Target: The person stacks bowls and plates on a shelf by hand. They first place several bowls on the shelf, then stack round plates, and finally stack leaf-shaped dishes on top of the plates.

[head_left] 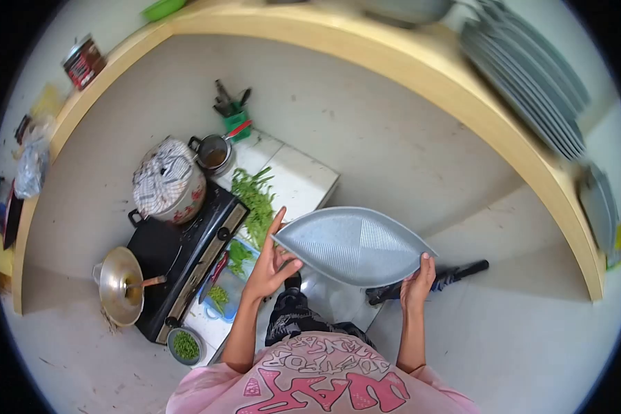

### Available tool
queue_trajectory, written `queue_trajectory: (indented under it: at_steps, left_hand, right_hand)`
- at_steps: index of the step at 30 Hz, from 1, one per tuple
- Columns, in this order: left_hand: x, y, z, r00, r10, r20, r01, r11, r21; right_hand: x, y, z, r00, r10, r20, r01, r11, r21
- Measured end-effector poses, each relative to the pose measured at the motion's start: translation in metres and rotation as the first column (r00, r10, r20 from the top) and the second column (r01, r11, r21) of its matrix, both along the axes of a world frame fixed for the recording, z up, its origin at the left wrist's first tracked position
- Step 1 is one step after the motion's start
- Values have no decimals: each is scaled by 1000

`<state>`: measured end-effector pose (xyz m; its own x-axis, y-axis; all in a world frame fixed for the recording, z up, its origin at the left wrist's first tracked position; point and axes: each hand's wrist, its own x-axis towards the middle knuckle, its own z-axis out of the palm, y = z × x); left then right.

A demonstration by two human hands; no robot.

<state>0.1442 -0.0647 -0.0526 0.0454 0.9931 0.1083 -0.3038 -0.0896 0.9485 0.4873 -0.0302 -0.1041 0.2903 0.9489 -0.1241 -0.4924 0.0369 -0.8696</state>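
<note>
A grey leaf-shaped plate with ribbed patches is held level in front of my body, its inside facing up. My left hand is at the plate's left tip, with the thumb and fingers around the edge. At the right tip, my right hand grips the rim, thumb on top and the other fingers partly hidden below. Nothing lies on the plate. Leafy greens rest on the white tiled counter just beyond my left hand.
A black gas stove stands left, with a wok and a cloth-covered pot. Near it are a small saucepan, a blue tray and a bowl of chopped greens. Stacked plates sit on the wooden shelf.
</note>
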Motion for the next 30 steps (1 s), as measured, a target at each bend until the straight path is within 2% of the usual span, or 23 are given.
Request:
queue_trajectory:
  at_steps: [1,3,4,6,12,15,19,27,30]
  left_hand:
    - [9,-4,2,999,-16,-51,18,999,29]
    - [29,-9,7,986,-50,-157,65,994,87]
    - [44,-13,13,990,-7,-141,24,993,116]
    - [66,-16,17,987,-55,-153,79,985,153]
    - [132,-17,41,976,-147,-158,191,928,319]
    - [151,-11,62,936,-193,-294,302,868,395]
    - [171,-8,96,932,-199,-301,331,804,493]
    - [211,23,163,970,-126,-210,236,708,666]
    - [231,22,194,991,-60,-117,127,674,728]
  right_hand:
    - [1,-11,12,994,-100,-52,100,995,-5]
    - [16,-36,32,981,-173,-86,174,985,6]
    - [28,-47,30,976,-195,-93,198,980,22]
    - [55,-68,24,965,-245,-98,251,966,55]
    - [118,-121,56,917,-394,-64,399,910,113]
    - [130,-137,104,862,-506,20,488,840,239]
    - [145,-165,149,832,-551,72,480,778,404]
    - [181,-177,234,723,-674,152,485,652,583]
    - [182,-175,278,709,-698,96,525,615,588]
